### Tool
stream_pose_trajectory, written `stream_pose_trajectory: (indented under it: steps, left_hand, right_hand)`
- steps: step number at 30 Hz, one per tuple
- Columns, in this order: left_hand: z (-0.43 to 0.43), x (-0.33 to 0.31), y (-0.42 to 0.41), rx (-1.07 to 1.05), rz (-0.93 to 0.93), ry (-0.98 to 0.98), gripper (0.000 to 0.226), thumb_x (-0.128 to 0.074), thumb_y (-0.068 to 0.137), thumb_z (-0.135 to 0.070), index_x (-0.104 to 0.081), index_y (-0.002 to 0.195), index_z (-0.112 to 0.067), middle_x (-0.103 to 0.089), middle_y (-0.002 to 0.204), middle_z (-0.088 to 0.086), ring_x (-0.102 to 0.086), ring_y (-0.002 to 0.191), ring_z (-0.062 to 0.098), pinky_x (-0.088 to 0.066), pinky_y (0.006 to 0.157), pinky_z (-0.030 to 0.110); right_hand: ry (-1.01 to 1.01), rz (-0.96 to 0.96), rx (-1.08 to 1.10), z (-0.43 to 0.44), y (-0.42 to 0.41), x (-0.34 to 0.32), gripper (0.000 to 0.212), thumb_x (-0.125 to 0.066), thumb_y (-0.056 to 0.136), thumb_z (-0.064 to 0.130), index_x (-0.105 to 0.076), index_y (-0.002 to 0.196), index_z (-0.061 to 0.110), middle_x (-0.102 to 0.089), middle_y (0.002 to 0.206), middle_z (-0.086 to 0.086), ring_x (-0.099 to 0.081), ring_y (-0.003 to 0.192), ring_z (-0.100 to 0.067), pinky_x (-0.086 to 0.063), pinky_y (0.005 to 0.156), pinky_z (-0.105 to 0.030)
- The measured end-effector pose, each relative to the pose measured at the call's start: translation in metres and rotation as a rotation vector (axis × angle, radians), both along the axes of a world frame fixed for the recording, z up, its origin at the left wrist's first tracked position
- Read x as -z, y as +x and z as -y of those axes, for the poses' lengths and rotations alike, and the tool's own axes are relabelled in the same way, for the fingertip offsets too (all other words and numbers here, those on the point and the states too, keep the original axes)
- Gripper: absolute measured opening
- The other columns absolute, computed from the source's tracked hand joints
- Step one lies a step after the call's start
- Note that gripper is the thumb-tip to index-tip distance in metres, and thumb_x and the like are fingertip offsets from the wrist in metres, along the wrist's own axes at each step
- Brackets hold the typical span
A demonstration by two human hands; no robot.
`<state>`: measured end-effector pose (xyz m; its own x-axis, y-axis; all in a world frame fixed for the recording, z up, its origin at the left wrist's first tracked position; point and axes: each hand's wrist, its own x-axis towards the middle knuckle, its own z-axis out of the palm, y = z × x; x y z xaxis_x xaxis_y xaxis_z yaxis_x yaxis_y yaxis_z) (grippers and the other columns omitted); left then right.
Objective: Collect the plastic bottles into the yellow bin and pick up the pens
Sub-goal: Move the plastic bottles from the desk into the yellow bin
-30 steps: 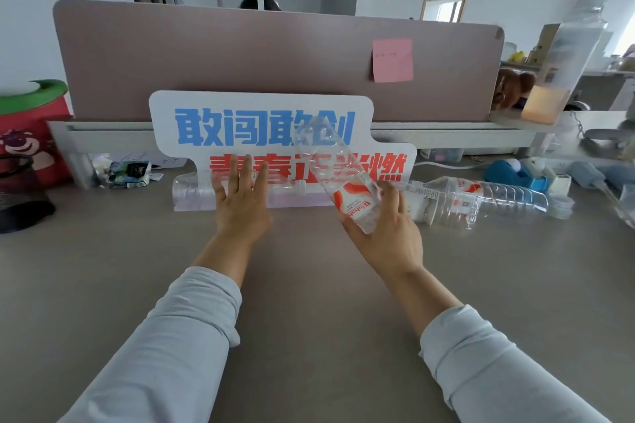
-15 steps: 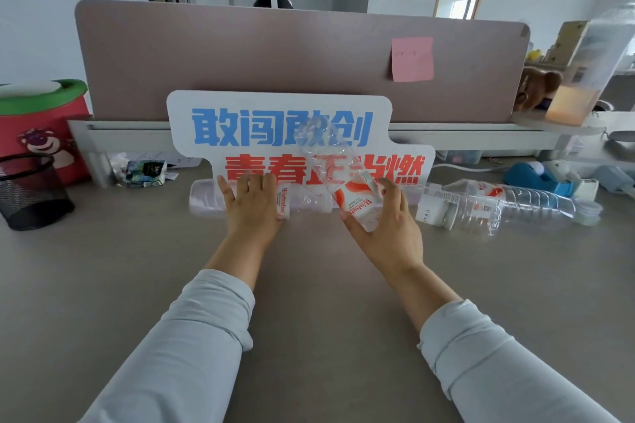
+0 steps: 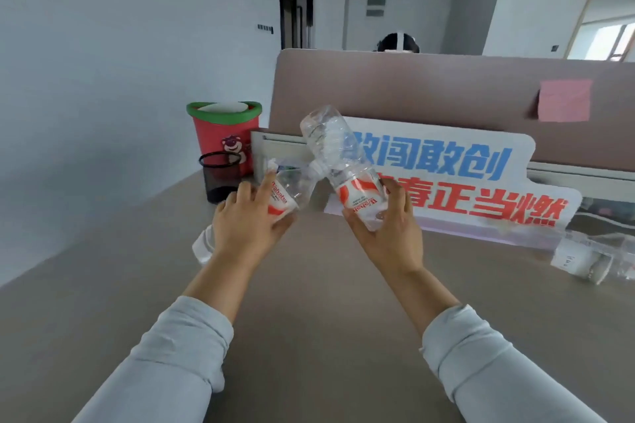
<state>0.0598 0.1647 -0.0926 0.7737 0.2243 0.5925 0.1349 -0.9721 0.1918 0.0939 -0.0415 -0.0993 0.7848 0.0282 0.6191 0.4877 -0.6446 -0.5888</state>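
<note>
My left hand (image 3: 245,228) grips a clear plastic bottle (image 3: 290,191) with a red and white label, lifted off the grey desk (image 3: 309,302) with its cap pointing up and to the right. My right hand (image 3: 386,237) holds a second clear bottle (image 3: 338,158) by its labelled part, its base tilted up and to the left. The two bottles meet near the first one's cap. Another clear bottle (image 3: 594,259) lies on its side at the right edge. No yellow bin and no pens are in view.
A black mesh pen cup (image 3: 220,177) stands at the desk's back left, a red bin with a green rim (image 3: 225,136) behind it. A white sign with blue and red characters (image 3: 464,178) leans on the pink partition (image 3: 429,89), which carries a pink sticky note (image 3: 563,101).
My left hand closed on the bottle that lay by the sign and lifted it. My right hand kept its bottle. The view swung left, bringing the pen cup and red bin toward the middle.
</note>
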Motion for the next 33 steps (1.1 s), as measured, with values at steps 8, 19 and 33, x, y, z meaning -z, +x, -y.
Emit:
stream_pose_trajectory:
  steps: [8, 19, 33]
  left_hand:
    - [-0.182, -0.022, -0.114, -0.418, -0.016, -0.015, 0.08, -0.055, 0.081, -0.062, -0.029, 0.145, -0.021, -0.049, 0.122, 0.015, -0.052, 0.107, 0.036, -0.041, 0.088, 0.042]
    - [-0.357, 0.01, -0.249, -0.892, -0.18, -0.089, 0.077, -0.046, 0.088, -0.056, -0.018, 0.147, -0.014, -0.047, 0.126, 0.014, -0.051, 0.11, 0.034, -0.041, 0.09, 0.043]
    - [-0.415, 0.053, -0.223, -0.791, -0.297, -0.174, 0.073, -0.048, 0.091, -0.053, -0.015, 0.145, -0.018, -0.041, 0.134, 0.011, -0.047, 0.119, 0.03, -0.038, 0.1, 0.041]
  right_hand:
    - [0.012, 0.015, -0.381, -0.21, -0.039, -0.009, 0.073, -0.068, 0.078, 0.049, -0.038, 0.134, 0.013, -0.047, 0.129, -0.008, -0.058, 0.105, -0.031, -0.051, 0.069, -0.038]
    - [-0.126, -0.122, -0.768, -0.438, -0.099, 0.022, 0.067, -0.071, 0.079, 0.041, -0.041, 0.135, 0.021, -0.048, 0.128, -0.008, -0.056, 0.109, -0.03, -0.047, 0.086, -0.037]
    - [-0.524, -0.112, -0.564, -0.523, -0.077, 0.044, 0.064, -0.054, 0.091, 0.044, -0.03, 0.141, 0.014, -0.039, 0.144, -0.012, -0.037, 0.13, -0.032, -0.038, 0.099, -0.044]
